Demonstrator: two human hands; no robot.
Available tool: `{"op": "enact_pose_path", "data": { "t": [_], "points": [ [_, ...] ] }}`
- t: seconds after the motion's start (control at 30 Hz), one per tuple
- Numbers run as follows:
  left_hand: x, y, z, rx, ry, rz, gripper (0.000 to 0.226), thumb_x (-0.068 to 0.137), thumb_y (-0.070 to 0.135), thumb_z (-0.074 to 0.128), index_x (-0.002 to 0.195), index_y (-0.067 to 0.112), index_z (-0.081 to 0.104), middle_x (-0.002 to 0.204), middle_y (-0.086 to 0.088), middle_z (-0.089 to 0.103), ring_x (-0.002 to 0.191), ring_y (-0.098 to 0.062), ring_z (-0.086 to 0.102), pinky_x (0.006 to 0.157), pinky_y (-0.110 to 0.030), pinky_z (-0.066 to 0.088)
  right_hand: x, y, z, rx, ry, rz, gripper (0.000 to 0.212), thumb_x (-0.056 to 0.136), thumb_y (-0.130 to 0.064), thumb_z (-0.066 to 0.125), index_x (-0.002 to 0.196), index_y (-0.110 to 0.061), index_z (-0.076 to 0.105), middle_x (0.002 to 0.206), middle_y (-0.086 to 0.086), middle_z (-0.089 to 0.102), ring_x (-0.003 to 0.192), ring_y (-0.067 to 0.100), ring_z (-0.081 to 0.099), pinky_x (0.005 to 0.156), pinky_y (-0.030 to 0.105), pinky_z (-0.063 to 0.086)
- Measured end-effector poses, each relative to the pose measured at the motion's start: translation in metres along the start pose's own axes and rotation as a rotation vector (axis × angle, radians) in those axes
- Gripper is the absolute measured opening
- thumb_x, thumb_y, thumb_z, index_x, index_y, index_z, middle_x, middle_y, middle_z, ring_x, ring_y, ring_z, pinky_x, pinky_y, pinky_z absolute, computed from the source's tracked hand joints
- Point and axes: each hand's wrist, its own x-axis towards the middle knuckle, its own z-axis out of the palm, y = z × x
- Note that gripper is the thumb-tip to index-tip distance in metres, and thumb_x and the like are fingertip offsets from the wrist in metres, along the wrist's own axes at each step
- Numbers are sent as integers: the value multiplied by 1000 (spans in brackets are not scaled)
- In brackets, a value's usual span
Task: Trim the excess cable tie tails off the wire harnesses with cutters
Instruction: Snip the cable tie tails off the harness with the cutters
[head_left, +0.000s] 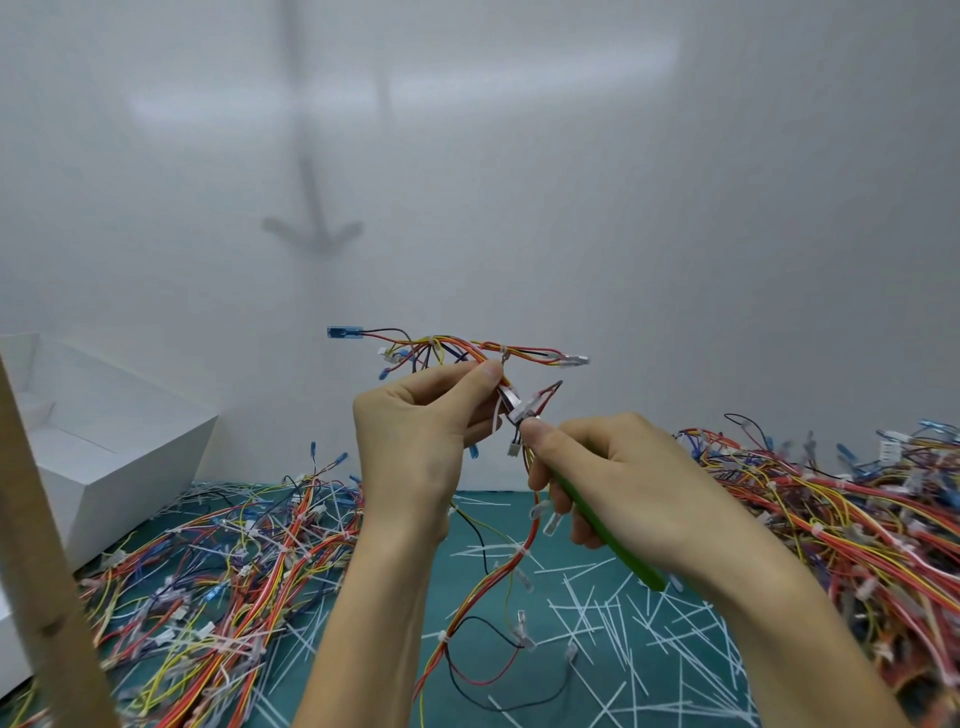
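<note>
The wire harness (470, 349) is held up in the middle of the frame, just above both hands. Its red, yellow and black wires fan out to a blue plug (343, 332) on the left and a white plug (574, 359) on the right. A long strand of it hangs down between the wrists to the green mat (467, 587).

The left hand (415, 431) pinches the bundle between thumb and forefinger, with the other fingers curled in behind. The right hand (613, 483) is clamped round the green handles of the cutters (602, 530), thumb pressed near the head. The metal tip points up and left into the wires, just beside the left thumb. A white strip shows there, but whether the blades are closed on it is too small to tell.

Loose white cable tie tails (623, 623) lie scattered over the mat in the lower middle and lower right. A heap of harnesses (234, 571) fills the lower left, and a second heap (857, 519) fills the right side.

A white box (104, 431) stands at the left edge against the white wall. A wooden stick (31, 519) slants across the lower left corner, close to the camera.
</note>
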Motion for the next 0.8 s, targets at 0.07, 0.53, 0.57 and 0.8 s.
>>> {"op": "enact_pose_path", "data": {
  "t": [0.07, 0.53, 0.57, 0.8],
  "points": [
    [0, 1, 1, -16, 4, -16, 9, 80, 9, 79, 72, 14, 79, 70, -11, 75, 63, -19, 72, 59, -25, 59, 0, 0, 0, 5, 4, -1, 55, 90, -65, 45, 73, -19, 69, 65, -1, 67, 53, 15, 67, 61, 34, 57],
    [-1, 6, -1, -38, -15, -50, 20, 81, 7, 76, 64, 18, 79, 69, -10, 75, 60, -19, 72, 56, -22, 57, -2, -1, -1, -20, 2, -19, 53, 91, -63, 46, 70, -21, 68, 63, -1, 66, 48, 10, 64, 49, 20, 50],
    [-1, 6, -2, -39, -17, -50, 20, 81, 7, 76, 64, 17, 79, 69, -11, 75, 60, -19, 73, 56, -22, 57, -2, -1, -1, -24, 1, -22, 52, 92, -63, 46, 69, -21, 68, 61, -2, 65, 47, 9, 63, 48, 19, 48],
    [0, 4, -3, -30, -45, -53, 15, 83, 9, 74, 70, 14, 78, 70, -11, 75, 62, -19, 73, 55, -21, 56, -3, -3, -1, -100, 5, -57, 51, 93, -62, 42, 67, -23, 64, 53, -12, 58, 45, 3, 51, 58, 30, 47]
  ]
}}
